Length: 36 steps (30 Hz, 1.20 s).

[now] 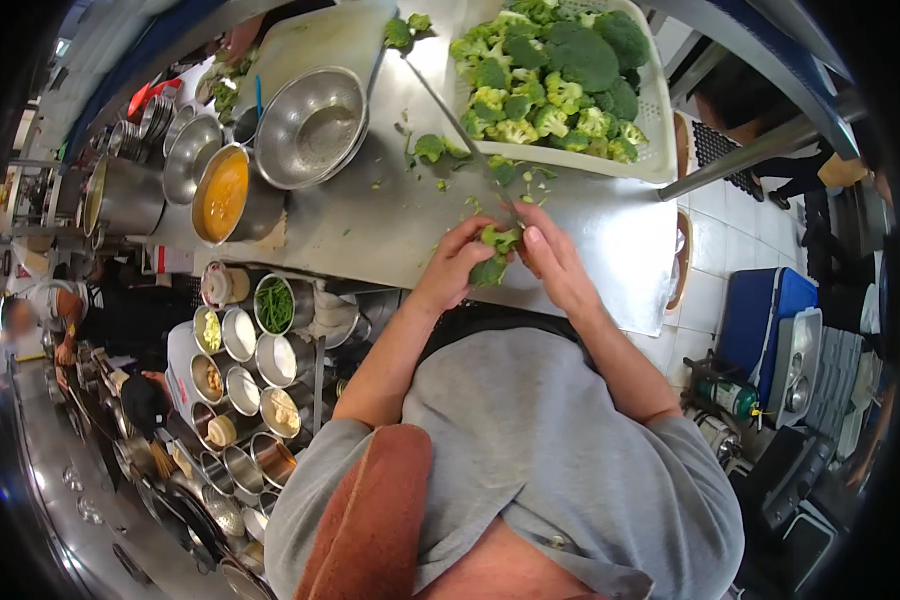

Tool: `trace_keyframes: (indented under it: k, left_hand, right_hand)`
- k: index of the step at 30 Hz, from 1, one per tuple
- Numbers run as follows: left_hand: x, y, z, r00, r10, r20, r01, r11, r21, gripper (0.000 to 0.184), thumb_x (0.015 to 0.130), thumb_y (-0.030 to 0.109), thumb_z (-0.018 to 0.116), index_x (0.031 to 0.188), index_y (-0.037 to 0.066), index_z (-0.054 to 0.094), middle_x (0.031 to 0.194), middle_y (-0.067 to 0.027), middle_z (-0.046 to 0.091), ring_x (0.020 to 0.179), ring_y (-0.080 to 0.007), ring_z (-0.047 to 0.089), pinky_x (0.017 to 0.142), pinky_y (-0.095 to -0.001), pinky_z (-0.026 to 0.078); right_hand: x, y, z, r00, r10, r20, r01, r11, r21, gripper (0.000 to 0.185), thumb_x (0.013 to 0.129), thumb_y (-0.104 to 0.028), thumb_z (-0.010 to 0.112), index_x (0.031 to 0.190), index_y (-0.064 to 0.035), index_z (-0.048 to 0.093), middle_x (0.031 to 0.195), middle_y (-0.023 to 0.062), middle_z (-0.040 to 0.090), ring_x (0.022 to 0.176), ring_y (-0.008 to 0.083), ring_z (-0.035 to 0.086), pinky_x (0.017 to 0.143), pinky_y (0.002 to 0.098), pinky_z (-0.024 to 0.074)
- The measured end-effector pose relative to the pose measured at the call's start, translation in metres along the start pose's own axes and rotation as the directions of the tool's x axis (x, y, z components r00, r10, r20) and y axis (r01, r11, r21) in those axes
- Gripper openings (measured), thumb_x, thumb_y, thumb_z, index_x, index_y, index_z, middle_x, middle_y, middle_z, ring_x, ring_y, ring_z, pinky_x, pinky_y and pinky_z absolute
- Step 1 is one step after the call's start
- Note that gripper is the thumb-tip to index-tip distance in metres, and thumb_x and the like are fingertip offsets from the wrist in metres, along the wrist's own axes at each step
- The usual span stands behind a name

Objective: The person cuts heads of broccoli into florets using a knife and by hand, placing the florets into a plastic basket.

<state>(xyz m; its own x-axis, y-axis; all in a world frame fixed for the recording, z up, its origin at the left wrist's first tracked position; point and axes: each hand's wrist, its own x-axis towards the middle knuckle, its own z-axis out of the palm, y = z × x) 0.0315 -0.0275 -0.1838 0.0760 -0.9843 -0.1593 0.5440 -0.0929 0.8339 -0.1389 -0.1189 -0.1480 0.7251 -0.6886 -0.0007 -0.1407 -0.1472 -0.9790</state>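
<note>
My left hand (456, 262) is closed on a small broccoli piece (492, 262) at the front edge of the steel table (370, 232). In my right hand (554, 258) is a long knife (467, 139), its blade pointing up and to the left across the table. The hands are close together, with the broccoli between them. Just beyond them lie loose florets (432, 148) and green scraps. A white perforated crate (657, 120) heaped with cut broccoli (560, 80) stands at the back right of the table.
A steel bowl (312, 128), a pot of orange liquid (226, 197) and a cutting board (315, 45) are on the left. Below left are several food containers (275, 358). A metal post (745, 160) rises at right, near a blue cooler (765, 315). Other people stand far left and right.
</note>
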Motion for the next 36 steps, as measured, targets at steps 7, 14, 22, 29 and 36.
trace_keyframes:
  k: [7, 14, 22, 29, 36]
  left_hand:
    - [0.025, 0.071, 0.085, 0.945, 0.155, 0.289, -0.301, 0.757, 0.58, 0.031, 0.085, 0.016, 0.06, 0.113, 0.002, 0.061, 0.1, -0.0077, 0.067, 0.09, -0.0204, 0.067, 0.082, -0.0342, 0.054]
    - [0.181, 0.033, 0.146, 0.772, 0.426, 0.471, -0.477, -0.102, 0.873, 0.038, 0.082, 0.011, 0.065, 0.12, 0.006, 0.065, 0.119, -0.0177, 0.067, 0.103, -0.0328, 0.067, 0.091, -0.0412, 0.053]
    - [0.061, 0.082, 0.0, 0.756, 0.645, -0.108, -0.214, 0.4, 0.891, 0.023, 0.081, -0.003, 0.064, 0.102, 0.002, 0.071, 0.092, -0.0155, 0.073, 0.08, -0.0289, 0.071, 0.075, -0.0319, 0.057]
    - [0.121, 0.028, -0.116, 0.654, 0.746, 0.122, -0.008, -0.154, 0.988, 0.042, 0.077, 0.004, 0.067, 0.119, 0.006, 0.065, 0.113, -0.0175, 0.068, 0.096, -0.0344, 0.067, 0.087, -0.0389, 0.055]
    - [0.098, 0.039, -0.104, 0.85, 0.445, -0.282, -0.048, 0.598, 0.8, 0.049, 0.082, 0.003, 0.069, 0.13, 0.004, 0.056, 0.115, -0.0131, 0.066, 0.098, -0.0253, 0.065, 0.089, -0.0329, 0.053]
  right_hand:
    - [0.013, 0.069, 0.004, 0.96, -0.19, -0.208, 0.164, 0.977, -0.134, 0.056, 0.105, -0.045, 0.036, 0.142, -0.0048, 0.048, 0.075, 0.0091, 0.057, 0.07, 0.0232, 0.054, 0.069, 0.0376, 0.0452]
    - [0.001, 0.045, 0.001, 0.969, 0.228, 0.098, -0.222, 0.972, -0.071, 0.051, 0.105, -0.04, 0.041, 0.141, -0.0049, 0.047, 0.089, 0.0141, 0.065, 0.077, 0.0279, 0.06, 0.076, 0.041, 0.049]
    - [-0.008, 0.039, -0.026, 0.957, 0.279, -0.074, -0.266, 0.952, 0.153, 0.058, 0.105, -0.05, 0.039, 0.145, -0.0096, 0.047, 0.075, 0.0027, 0.051, 0.069, 0.014, 0.051, 0.066, 0.0317, 0.0447]
    - [0.006, 0.036, -0.027, 0.952, 0.301, -0.057, -0.282, 0.933, 0.223, 0.07, 0.102, -0.06, 0.038, 0.151, -0.0099, 0.037, 0.076, -0.0011, 0.047, 0.058, 0.0057, 0.039, 0.047, 0.0204, 0.0315]
    - [0.006, 0.038, -0.019, 0.941, 0.33, -0.076, -0.309, 0.928, 0.208, 0.069, 0.103, -0.058, 0.036, 0.152, -0.0088, 0.037, 0.074, -0.0016, 0.046, 0.057, 0.0054, 0.038, 0.047, 0.0204, 0.0315]
